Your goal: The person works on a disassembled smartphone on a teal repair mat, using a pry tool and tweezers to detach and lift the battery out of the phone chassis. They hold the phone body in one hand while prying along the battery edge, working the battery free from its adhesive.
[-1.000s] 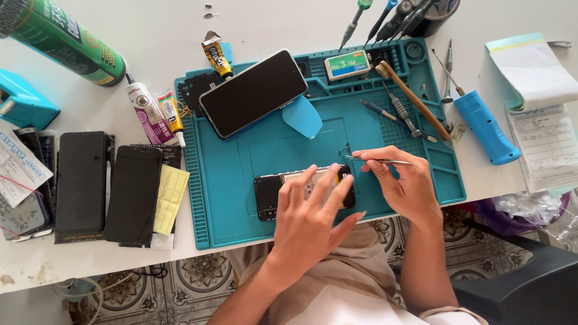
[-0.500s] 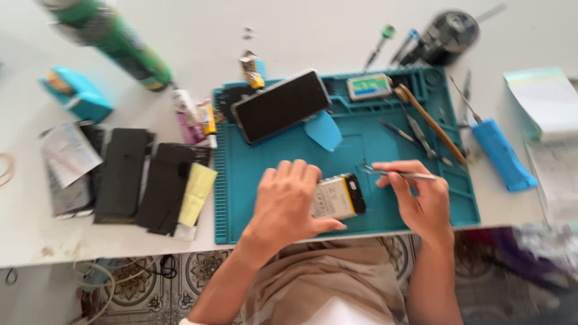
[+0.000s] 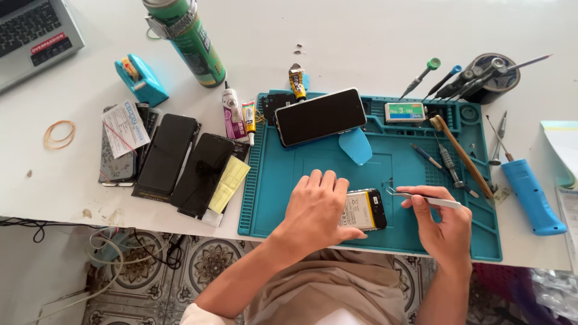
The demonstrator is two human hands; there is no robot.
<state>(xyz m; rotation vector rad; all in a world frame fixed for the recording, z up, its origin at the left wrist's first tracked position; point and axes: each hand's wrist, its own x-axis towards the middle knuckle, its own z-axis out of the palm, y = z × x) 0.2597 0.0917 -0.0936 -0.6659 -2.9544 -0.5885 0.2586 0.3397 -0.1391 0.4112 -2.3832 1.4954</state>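
Note:
An opened phone (image 3: 365,210) with its battery showing lies on a teal repair mat (image 3: 415,162). My left hand (image 3: 317,207) rests flat on the phone's left part and holds it down. My right hand (image 3: 442,219) pinches metal tweezers (image 3: 421,197), whose tip points left, just above the phone's right end. A second phone (image 3: 320,116) with a dark screen lies face up at the mat's upper left, with a blue plastic pick (image 3: 356,146) beside it.
Screwdrivers and a brush (image 3: 462,156) lie on the mat's right side. A blue-handled tool (image 3: 530,192) is right of it. Dark phone screens (image 3: 180,162), glue tubes (image 3: 232,111), a green spray can (image 3: 186,36), a tape dispenser (image 3: 141,79) and a laptop (image 3: 33,36) are at left.
My left hand has slid left, uncovering the phone's battery. My right hand moved right with the tweezers, off the phone. The camera view has shifted, showing more of the table's left.

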